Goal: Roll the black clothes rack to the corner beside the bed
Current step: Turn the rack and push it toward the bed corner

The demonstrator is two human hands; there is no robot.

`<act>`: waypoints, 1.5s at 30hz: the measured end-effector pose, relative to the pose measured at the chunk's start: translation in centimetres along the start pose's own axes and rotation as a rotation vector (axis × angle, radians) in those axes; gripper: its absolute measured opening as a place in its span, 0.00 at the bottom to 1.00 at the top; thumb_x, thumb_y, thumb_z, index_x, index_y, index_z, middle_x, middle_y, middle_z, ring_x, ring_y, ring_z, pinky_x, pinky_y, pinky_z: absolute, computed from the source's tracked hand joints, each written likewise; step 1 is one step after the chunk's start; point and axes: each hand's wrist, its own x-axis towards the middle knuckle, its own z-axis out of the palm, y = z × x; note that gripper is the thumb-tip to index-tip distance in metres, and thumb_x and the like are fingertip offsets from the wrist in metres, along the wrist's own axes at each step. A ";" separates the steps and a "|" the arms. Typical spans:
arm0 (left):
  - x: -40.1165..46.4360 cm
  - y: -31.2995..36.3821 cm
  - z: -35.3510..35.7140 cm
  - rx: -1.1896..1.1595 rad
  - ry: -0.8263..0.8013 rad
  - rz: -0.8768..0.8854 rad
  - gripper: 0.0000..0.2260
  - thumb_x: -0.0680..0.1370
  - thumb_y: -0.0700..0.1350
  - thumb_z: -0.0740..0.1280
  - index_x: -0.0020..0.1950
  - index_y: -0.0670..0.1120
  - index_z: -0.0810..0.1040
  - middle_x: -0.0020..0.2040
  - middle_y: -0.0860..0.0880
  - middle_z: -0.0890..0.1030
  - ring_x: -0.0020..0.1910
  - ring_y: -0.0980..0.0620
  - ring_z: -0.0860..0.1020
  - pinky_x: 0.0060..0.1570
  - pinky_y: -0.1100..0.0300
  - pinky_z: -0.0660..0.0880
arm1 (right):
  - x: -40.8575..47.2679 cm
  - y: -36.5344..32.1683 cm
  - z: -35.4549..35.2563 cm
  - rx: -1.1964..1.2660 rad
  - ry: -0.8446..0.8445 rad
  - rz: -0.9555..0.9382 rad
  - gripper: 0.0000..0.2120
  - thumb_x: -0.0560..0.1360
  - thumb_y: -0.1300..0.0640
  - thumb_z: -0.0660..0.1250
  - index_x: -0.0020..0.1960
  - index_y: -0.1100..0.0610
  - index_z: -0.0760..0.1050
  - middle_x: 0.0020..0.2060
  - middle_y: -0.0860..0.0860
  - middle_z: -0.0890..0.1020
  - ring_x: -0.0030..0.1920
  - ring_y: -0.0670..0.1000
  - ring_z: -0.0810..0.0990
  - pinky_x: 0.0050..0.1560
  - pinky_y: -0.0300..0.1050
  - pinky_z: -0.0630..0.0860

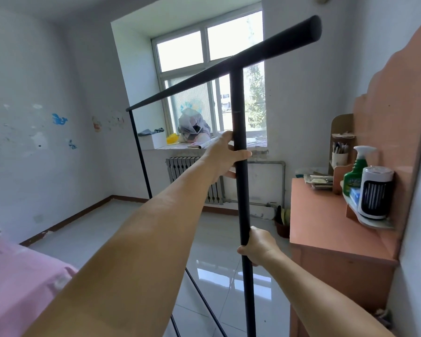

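Observation:
The black clothes rack (238,113) stands empty right in front of me, its top bar running from upper right back to the far left upright. My left hand (223,156) is wrapped around the near upright pole at mid height. Lower on the same pole, my right hand (259,245) grips it too. The rack's base bars show near the floor below my arms; its wheels are out of view. The bed (17,283), covered in pink sheets, sits at the lower left.
An orange-pink desk (326,222) with a shelf back stands close on the right, holding a green spray bottle (355,171) and a small white fan heater (376,190). A radiator (187,166) and cluttered windowsill lie ahead. Glossy tiled floor (122,222) stretches toward the far left corner.

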 end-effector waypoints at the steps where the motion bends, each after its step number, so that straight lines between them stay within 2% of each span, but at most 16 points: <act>1: 0.4 -0.4 -0.5 -0.003 0.005 -0.003 0.16 0.74 0.39 0.68 0.59 0.49 0.67 0.55 0.39 0.78 0.48 0.44 0.80 0.35 0.56 0.80 | 0.6 -0.4 0.3 0.004 -0.006 0.000 0.16 0.72 0.60 0.71 0.57 0.59 0.72 0.52 0.58 0.80 0.52 0.57 0.81 0.53 0.51 0.80; 4: 1.6 -1.2 -1.8 -0.005 0.016 -0.008 0.16 0.74 0.39 0.68 0.57 0.50 0.67 0.57 0.38 0.78 0.51 0.42 0.80 0.36 0.55 0.80 | 2.1 -1.3 1.1 0.005 -0.013 0.001 0.16 0.72 0.60 0.71 0.58 0.59 0.72 0.52 0.58 0.80 0.53 0.57 0.81 0.53 0.51 0.80; 8: 3.6 -2.8 -3.7 0.018 0.025 0.009 0.16 0.74 0.40 0.68 0.58 0.50 0.67 0.55 0.41 0.78 0.47 0.45 0.81 0.32 0.58 0.80 | 4.6 -2.6 2.3 0.043 -0.018 0.013 0.16 0.71 0.61 0.71 0.57 0.58 0.72 0.51 0.57 0.80 0.51 0.57 0.81 0.51 0.51 0.81; 15: 7.6 -5.5 -7.1 0.036 0.031 0.023 0.14 0.74 0.41 0.69 0.56 0.50 0.68 0.56 0.40 0.78 0.49 0.43 0.80 0.37 0.53 0.81 | 9.0 -5.0 4.0 0.048 -0.034 0.042 0.14 0.71 0.62 0.71 0.54 0.58 0.72 0.48 0.56 0.78 0.47 0.57 0.81 0.42 0.50 0.83; 21: 10.6 -7.2 -9.1 0.060 0.026 0.036 0.15 0.74 0.41 0.69 0.56 0.49 0.68 0.57 0.39 0.77 0.51 0.42 0.80 0.38 0.52 0.81 | 12.7 -6.2 5.2 0.046 -0.019 0.029 0.14 0.71 0.61 0.72 0.53 0.56 0.71 0.47 0.55 0.78 0.46 0.55 0.81 0.41 0.48 0.83; 26: 13.0 -8.5 -10.6 0.067 0.025 0.021 0.19 0.74 0.41 0.69 0.63 0.46 0.67 0.58 0.39 0.77 0.52 0.41 0.80 0.43 0.47 0.81 | 15.6 -6.9 6.0 0.031 -0.027 0.012 0.12 0.70 0.60 0.72 0.50 0.54 0.71 0.44 0.54 0.78 0.44 0.55 0.81 0.37 0.45 0.82; 30: 14.9 -9.4 -11.7 0.092 0.071 0.022 0.20 0.74 0.40 0.68 0.64 0.44 0.67 0.55 0.41 0.77 0.50 0.41 0.81 0.40 0.50 0.82 | 18.5 -7.6 6.5 0.002 -0.051 -0.021 0.12 0.70 0.58 0.72 0.49 0.54 0.70 0.38 0.51 0.76 0.36 0.52 0.79 0.28 0.40 0.76; 35: 17.1 -11.0 -13.3 0.127 0.162 -0.003 0.19 0.75 0.41 0.68 0.64 0.45 0.68 0.50 0.43 0.79 0.45 0.46 0.81 0.37 0.54 0.81 | 22.3 -8.8 7.6 -0.033 -0.084 -0.099 0.12 0.71 0.56 0.72 0.50 0.55 0.71 0.43 0.53 0.78 0.40 0.53 0.79 0.41 0.44 0.79; 39: 19.1 -12.2 -15.0 0.199 0.256 -0.041 0.19 0.75 0.42 0.68 0.64 0.44 0.69 0.51 0.42 0.79 0.47 0.44 0.81 0.42 0.48 0.82 | 25.3 -10.2 8.5 -0.029 -0.146 -0.144 0.13 0.72 0.57 0.71 0.53 0.56 0.72 0.47 0.55 0.80 0.46 0.55 0.82 0.47 0.48 0.81; 45: 22.0 -13.9 -16.9 0.208 0.347 -0.099 0.16 0.75 0.43 0.67 0.62 0.47 0.70 0.52 0.42 0.80 0.45 0.48 0.82 0.33 0.60 0.80 | 29.8 -11.6 9.7 -0.052 -0.218 -0.208 0.15 0.72 0.56 0.70 0.56 0.58 0.72 0.50 0.56 0.79 0.49 0.57 0.81 0.49 0.51 0.81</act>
